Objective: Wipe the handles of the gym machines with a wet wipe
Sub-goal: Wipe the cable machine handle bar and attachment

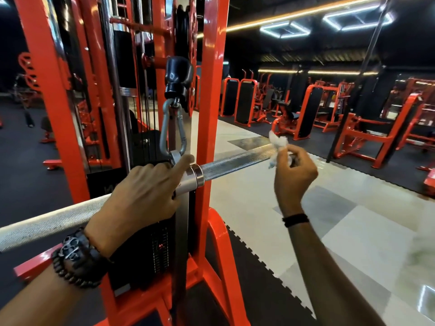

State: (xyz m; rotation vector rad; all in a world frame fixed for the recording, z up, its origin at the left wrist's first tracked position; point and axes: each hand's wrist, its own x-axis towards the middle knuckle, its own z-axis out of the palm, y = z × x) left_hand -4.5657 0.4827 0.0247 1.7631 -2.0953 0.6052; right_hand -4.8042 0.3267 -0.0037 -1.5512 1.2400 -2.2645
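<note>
Your left hand (143,191) grips the bar (235,160) at its middle; your right hand (294,175) pinches the wipe (277,147) at the bar's right end; the left half likely remains

Ceiling lights (284,29); pale floor tiles (353,231); possibly mirror (412,90).

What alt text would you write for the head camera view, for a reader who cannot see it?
A person's left hand grips a metal bar that hangs by a clip from a red gym machine, while the right hand pinches a crumpled white wipe at the bar's far end. More red machines stand in the dim room behind.
</note>
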